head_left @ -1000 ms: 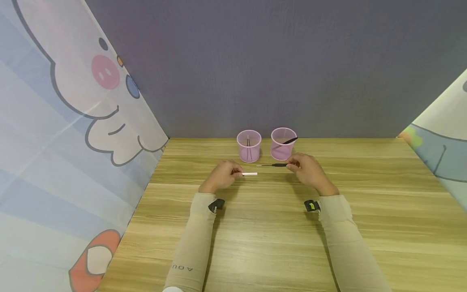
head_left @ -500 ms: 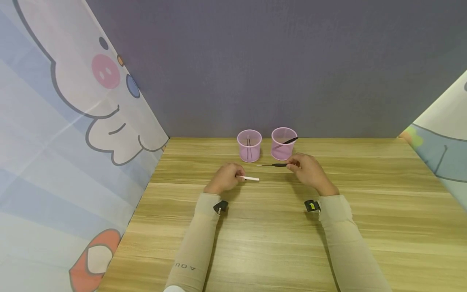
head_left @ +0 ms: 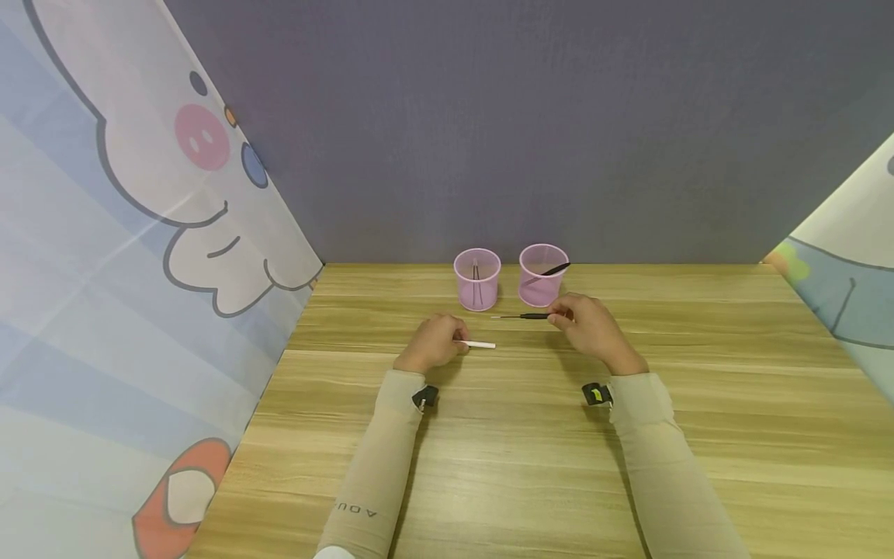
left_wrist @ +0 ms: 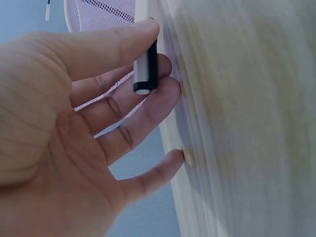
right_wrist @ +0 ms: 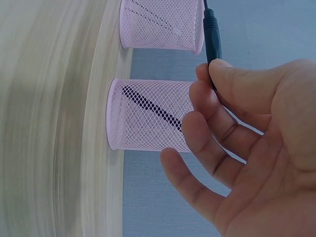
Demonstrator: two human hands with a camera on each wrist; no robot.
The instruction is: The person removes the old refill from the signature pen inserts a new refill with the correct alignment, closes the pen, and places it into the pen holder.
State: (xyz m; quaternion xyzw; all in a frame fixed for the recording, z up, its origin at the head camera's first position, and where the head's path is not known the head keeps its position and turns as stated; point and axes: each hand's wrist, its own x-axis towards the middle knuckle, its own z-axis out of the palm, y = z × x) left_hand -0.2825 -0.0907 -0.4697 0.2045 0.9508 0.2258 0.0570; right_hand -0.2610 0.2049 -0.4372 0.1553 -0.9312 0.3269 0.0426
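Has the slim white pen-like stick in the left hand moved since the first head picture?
Yes: the white stick has shifted slightly down the picture, away from the left round pink mesh cup.

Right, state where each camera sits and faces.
Head: on the person's head, facing forward and down at the wooden tabletop; sleeved forearms, left hand and right hand show.
Left wrist: on that wrist, facing the left hand's palm, white pen and a pink mesh cup beyond.
Right wrist: on that wrist, facing the right hand's palm, black-handled tool and two pink mesh cups.
Head and right wrist share tool and cups.
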